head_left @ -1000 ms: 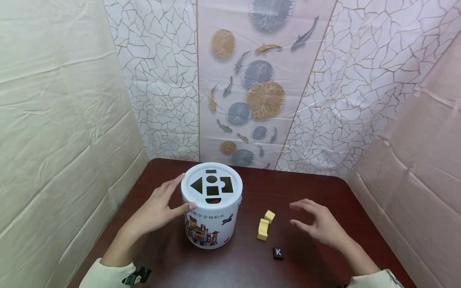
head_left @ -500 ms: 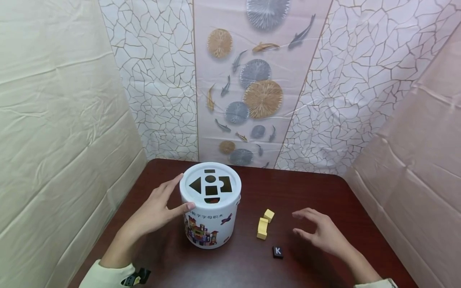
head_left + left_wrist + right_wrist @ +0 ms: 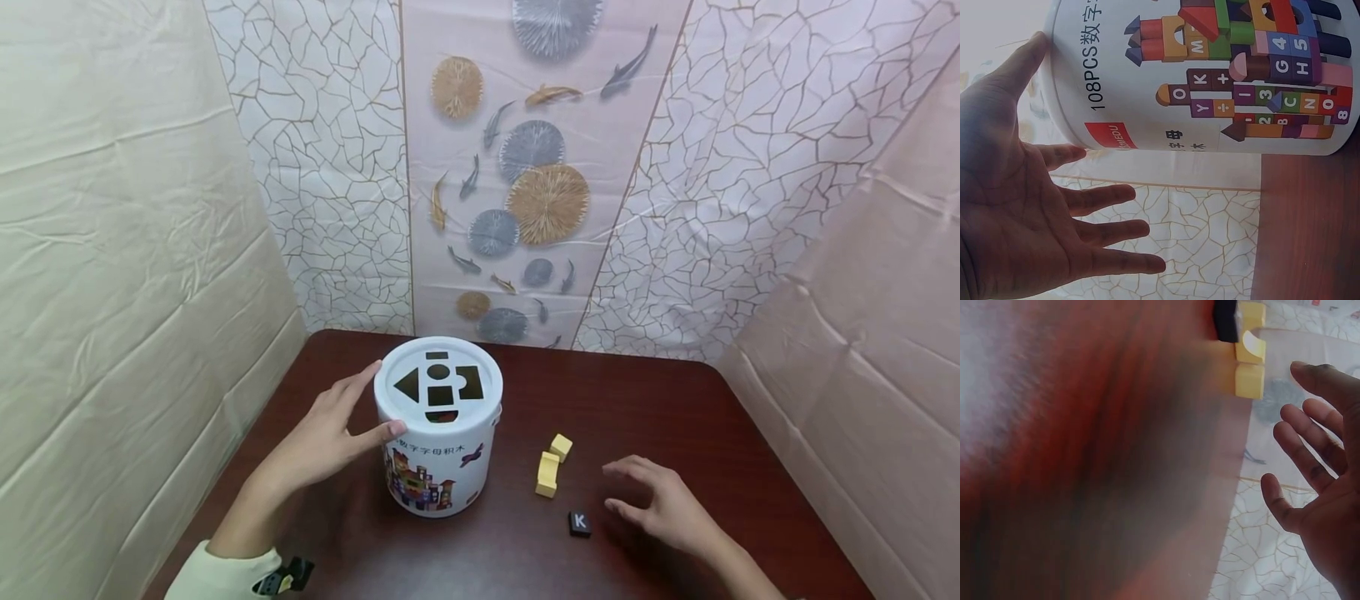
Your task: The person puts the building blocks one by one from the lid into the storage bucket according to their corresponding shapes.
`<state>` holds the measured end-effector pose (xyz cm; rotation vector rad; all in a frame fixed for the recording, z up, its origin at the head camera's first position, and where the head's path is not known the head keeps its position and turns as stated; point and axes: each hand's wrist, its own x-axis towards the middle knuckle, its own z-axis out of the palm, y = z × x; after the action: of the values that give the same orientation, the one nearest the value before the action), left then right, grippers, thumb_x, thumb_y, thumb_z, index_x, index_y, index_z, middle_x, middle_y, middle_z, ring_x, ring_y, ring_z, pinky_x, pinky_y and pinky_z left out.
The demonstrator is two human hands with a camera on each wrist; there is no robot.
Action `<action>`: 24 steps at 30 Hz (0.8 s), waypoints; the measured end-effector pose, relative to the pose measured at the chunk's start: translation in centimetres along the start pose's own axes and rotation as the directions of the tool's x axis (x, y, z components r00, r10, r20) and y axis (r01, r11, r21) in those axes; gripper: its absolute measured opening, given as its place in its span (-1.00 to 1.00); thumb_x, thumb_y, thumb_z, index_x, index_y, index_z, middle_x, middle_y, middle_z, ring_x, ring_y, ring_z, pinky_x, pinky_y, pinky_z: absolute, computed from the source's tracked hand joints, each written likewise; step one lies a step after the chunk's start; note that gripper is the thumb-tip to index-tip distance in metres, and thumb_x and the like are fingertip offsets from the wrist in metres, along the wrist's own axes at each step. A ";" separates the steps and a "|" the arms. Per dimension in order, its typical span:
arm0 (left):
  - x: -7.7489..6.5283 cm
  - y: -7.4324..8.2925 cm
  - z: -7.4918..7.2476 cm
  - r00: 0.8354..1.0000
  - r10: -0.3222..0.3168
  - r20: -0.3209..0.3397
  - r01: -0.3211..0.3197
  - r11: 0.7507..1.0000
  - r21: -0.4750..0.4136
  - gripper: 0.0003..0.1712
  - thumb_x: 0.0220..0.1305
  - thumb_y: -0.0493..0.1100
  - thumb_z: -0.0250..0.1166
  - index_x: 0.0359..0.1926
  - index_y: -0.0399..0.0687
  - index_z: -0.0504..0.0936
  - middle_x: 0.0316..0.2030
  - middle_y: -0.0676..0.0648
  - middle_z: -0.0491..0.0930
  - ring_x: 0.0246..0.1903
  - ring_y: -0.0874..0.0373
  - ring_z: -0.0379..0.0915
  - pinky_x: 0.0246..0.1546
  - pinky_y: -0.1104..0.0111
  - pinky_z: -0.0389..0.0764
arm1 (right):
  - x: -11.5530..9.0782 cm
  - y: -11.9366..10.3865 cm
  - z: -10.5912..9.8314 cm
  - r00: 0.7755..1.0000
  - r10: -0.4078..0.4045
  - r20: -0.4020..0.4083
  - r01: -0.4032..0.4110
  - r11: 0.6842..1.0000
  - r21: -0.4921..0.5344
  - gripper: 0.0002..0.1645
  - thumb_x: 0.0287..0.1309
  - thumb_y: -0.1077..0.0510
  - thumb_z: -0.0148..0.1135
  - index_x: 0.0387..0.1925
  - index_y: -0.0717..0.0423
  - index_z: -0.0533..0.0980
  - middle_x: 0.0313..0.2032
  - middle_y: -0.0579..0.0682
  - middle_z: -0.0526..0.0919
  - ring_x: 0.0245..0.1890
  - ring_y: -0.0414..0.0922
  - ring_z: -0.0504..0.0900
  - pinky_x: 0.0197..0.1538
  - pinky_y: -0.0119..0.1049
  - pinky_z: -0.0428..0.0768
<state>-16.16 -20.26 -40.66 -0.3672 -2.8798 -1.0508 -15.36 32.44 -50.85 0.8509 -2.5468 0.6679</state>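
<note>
A white bucket with a shape-sorter lid stands left of the table's middle. My left hand touches its rim with thumb and a fingertip, the other fingers spread and straight in the left wrist view. To the right of the bucket lie a yellow arch-shaped block, a small yellow block behind it, and a black block marked K nearer the front. Just right of these, my right hand hovers with loosely bent fingers and holds nothing; the right wrist view shows its palm bare.
The dark red-brown table has a back edge along a patterned cloth. Pale cloth walls stand on the left and right sides. Through the lid's front slot, something coloured shows inside the bucket.
My right hand has moved nearer the front of the table, first drifting right and then back left toward the black block. The left hand keeps its place on the bucket, and the blocks lie as before.
</note>
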 end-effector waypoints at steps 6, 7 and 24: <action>0.1 0.2 -0.1 1.000 0.005 0.003 -0.005 1.000 -0.006 0.29 0.31 0.62 0.36 0.82 0.32 -0.02 0.70 -0.31 0.15 0.68 -0.44 0.03 0.43 -0.59 0.31 | -0.3 -0.1 1.3 1.000 -0.023 0.011 0.022 0.998 0.054 -0.40 -0.03 0.30 0.78 0.08 -0.03 0.74 -0.02 -0.13 0.84 -0.03 -0.14 0.83 0.01 -0.23 0.80; 0.1 0.2 -0.1 1.000 0.005 0.003 -0.005 1.000 -0.005 0.28 0.31 0.62 0.36 0.82 0.32 -0.02 0.70 -0.31 0.15 0.68 -0.44 0.03 0.43 -0.59 0.31 | -0.4 -0.2 1.6 1.000 -0.029 0.012 0.028 0.998 0.063 -0.41 -0.03 0.30 0.78 0.08 0.00 0.75 -0.03 -0.13 0.84 -0.04 -0.14 0.83 0.01 -0.26 0.79; -0.1 0.0 0.0 1.000 -0.006 0.002 0.006 1.000 0.005 0.28 0.31 0.62 0.35 0.82 0.32 -0.03 0.70 -0.32 0.15 0.68 -0.45 0.03 0.43 -0.60 0.31 | -0.4 -0.8 3.7 0.991 -0.105 0.077 0.091 0.981 0.171 -0.43 -0.01 0.29 0.77 0.07 0.07 0.74 -0.07 -0.11 0.83 -0.11 -0.15 0.83 -0.08 -0.14 0.82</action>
<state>-16.06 -20.29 -40.62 -0.3599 -2.8859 -1.0451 -15.26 30.07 -53.83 1.0760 -2.5312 0.8403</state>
